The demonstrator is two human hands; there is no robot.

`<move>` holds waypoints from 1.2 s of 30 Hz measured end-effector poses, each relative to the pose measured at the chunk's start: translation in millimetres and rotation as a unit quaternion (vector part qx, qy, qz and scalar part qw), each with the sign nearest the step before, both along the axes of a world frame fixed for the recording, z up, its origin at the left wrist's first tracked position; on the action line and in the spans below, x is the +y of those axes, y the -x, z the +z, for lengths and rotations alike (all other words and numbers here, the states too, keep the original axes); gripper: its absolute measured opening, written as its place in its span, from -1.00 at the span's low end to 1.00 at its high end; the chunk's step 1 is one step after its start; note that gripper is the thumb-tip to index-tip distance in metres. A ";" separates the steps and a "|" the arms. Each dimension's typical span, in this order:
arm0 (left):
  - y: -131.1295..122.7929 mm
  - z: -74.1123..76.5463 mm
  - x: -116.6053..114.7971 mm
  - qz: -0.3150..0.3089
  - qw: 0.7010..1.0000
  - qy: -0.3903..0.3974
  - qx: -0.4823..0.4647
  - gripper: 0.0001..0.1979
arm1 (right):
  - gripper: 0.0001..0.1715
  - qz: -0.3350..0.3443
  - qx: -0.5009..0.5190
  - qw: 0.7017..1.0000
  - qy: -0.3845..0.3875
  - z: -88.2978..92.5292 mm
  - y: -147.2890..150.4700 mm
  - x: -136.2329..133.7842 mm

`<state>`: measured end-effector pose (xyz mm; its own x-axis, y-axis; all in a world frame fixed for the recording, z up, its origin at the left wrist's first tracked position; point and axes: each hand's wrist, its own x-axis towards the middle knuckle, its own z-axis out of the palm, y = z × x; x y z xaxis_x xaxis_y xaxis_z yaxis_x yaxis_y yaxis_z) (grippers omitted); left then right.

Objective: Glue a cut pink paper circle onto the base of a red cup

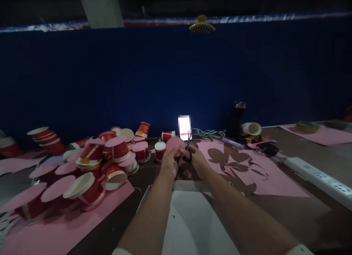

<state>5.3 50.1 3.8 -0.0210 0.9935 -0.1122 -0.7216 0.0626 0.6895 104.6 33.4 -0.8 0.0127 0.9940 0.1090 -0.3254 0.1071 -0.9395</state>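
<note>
Scene is sitting dim, top of frame going near black. A small screen [184, 127] at far centre is glaring white, blown out. Left hand [169, 162], right hand [197, 160] and pink disc [176, 145] are catching soft light; scissors [188, 150] reading as silhouette. Left and right edges are bowing and smearing soft.

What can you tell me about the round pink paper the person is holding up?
The paper circle is pink, thin and flat, like craft paper, cut into a round shape. It is held up above the dark table, its face turned towards the camera. The left hand pinches its lower edge. The black scissors, held in the right hand, meet its right edge. The light is dim, so any marks on it cannot be made out.
</note>
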 end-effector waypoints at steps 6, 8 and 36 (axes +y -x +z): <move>19.6 3.0 5.8 0.045 0.998 0.004 0.049 -0.64 | -0.50 0.070 -0.047 0.996 0.034 5.0 -18.6 1.4; 24.0 1.4 7.1 0.046 0.997 0.004 0.058 -0.65 | -0.50 0.085 -0.064 0.994 0.027 6.5 -21.0 -0.3; 17.9 6.3 6.5 0.107 0.993 0.016 -0.039 -0.78 | -0.49 0.114 -0.126 0.985 -0.029 -12.5 -7.3 3.7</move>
